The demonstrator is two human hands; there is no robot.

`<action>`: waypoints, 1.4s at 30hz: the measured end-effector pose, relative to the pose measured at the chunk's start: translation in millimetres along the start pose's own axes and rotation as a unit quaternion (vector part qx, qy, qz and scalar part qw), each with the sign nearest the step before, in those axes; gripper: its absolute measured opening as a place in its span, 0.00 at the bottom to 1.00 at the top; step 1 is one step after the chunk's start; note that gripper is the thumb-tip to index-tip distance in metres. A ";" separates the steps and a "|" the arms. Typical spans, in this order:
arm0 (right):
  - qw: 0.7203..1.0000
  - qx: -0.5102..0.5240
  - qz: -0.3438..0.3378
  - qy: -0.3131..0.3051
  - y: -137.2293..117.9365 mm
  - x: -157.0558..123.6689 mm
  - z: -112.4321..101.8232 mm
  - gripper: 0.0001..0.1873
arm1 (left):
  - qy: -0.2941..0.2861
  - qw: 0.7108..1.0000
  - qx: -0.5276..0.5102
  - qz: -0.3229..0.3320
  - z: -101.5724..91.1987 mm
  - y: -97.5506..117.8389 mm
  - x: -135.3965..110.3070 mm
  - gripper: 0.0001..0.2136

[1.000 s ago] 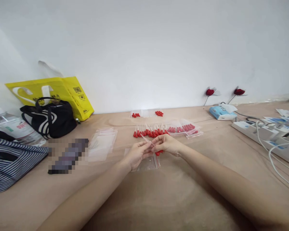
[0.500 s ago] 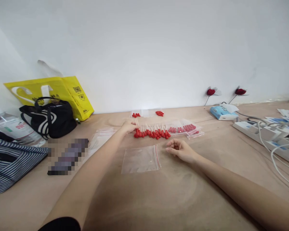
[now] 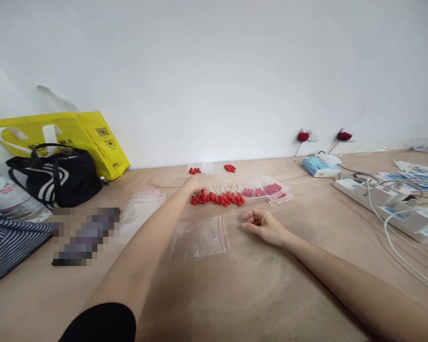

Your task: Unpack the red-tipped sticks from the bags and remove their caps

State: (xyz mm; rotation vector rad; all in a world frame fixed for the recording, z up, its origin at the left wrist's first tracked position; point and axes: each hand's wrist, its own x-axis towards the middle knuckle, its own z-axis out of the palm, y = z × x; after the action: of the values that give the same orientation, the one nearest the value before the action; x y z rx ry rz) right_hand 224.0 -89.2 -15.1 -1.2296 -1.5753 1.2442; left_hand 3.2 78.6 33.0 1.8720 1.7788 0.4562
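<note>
My left hand [image 3: 193, 184] reaches to the left end of a row of small red-headed sticks [image 3: 221, 198] with pale shafts. Its fingers are mostly hidden, so I cannot tell whether it holds one. My right hand [image 3: 262, 225] rests on the table, fingers loosely curled, a gap between thumb and fingertips, and nothing visible in it. Between my forearms lies a flat clear zip bag [image 3: 199, 236] with a red seal line, its mouth facing right. Beside the row on the right, overlapping clear bags [image 3: 262, 188] contain more red pieces.
By the wall lies clear plastic with two red clusters [image 3: 230, 168]. Left are more zip bags [image 3: 142, 206], a blurred-out object [image 3: 89, 235], a black bag [image 3: 57, 178] and a yellow bag [image 3: 96, 142]. Right are tissues [image 3: 321, 167], a cabled power strip [image 3: 388, 206] and fabric roses [image 3: 344, 136].
The left hand has moved slightly farther toward the wall, at the left end of the stick row. My right hand stays nearly in place. The whole view has shifted a little.
</note>
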 end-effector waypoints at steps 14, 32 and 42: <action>1.000 -0.023 -0.006 -0.016 0.2 -1.2 -0.1 0.19 | 0.099 0.988 0.098 0.065 -21.0 -3.1 -42.5 0.11; 0.995 -0.087 -0.020 -0.036 -1.4 -4.3 4.4 0.11 | -0.130 0.950 0.173 0.224 28.2 -20.5 -166.9 0.23; 0.994 -0.100 -0.024 -0.036 -1.7 -4.5 4.9 0.11 | -0.039 0.993 0.042 0.105 26.6 -14.7 -145.8 0.16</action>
State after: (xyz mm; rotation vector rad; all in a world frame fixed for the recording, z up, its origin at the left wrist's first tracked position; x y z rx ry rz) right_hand 220.1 -94.8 -14.5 -1.2737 -1.8072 1.1317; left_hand -5.9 -69.4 18.3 2.1160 1.5809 0.3834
